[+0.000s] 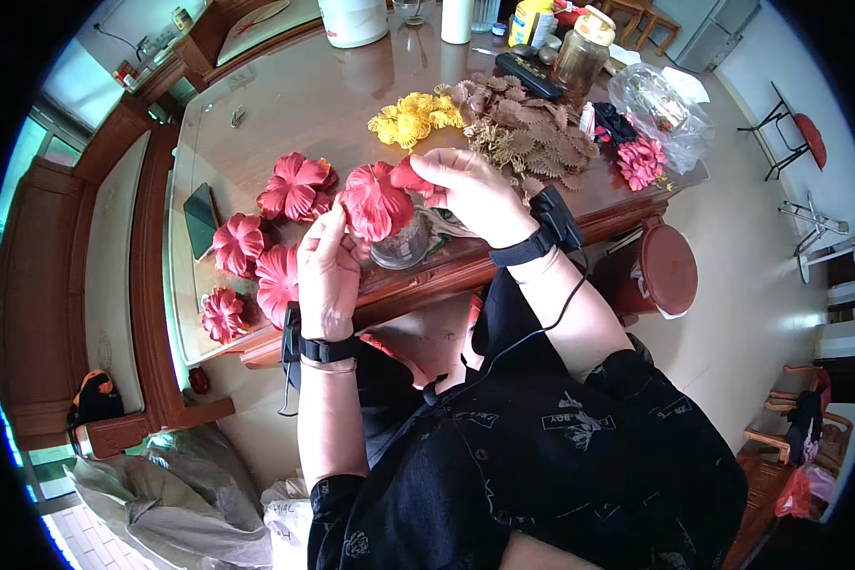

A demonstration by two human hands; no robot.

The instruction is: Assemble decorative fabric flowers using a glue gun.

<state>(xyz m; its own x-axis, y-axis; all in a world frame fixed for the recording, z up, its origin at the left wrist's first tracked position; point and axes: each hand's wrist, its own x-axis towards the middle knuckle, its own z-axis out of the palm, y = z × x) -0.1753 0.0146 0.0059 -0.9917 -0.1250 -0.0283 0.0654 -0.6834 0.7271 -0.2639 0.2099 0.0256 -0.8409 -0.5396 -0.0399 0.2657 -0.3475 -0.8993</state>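
Between my two hands, above the table's front edge, is a red artificial flower (378,202) with broad, ruffled petals. My left hand (331,271) pinches its lower left edge. Fingers of my right hand (475,193) are closed on a red petal at its upper right. Just below the flower stands a clear glass jar (401,245), partly covered by it. Red petal stacks (296,187) lie to the left, several of them in a loose group. Beyond my hands sit a pile of yellow frilly pieces (416,120) and a heap of brown serrated leaves (522,128).
A phone (200,221) lies at the table's left. Farther right are a black case (529,76), a lidded jar (584,52), a pink flower (642,163) and a clear plastic bag (663,104). A white tub (354,21) stands at the back. A reddish-brown bin (660,271) is beside the table.
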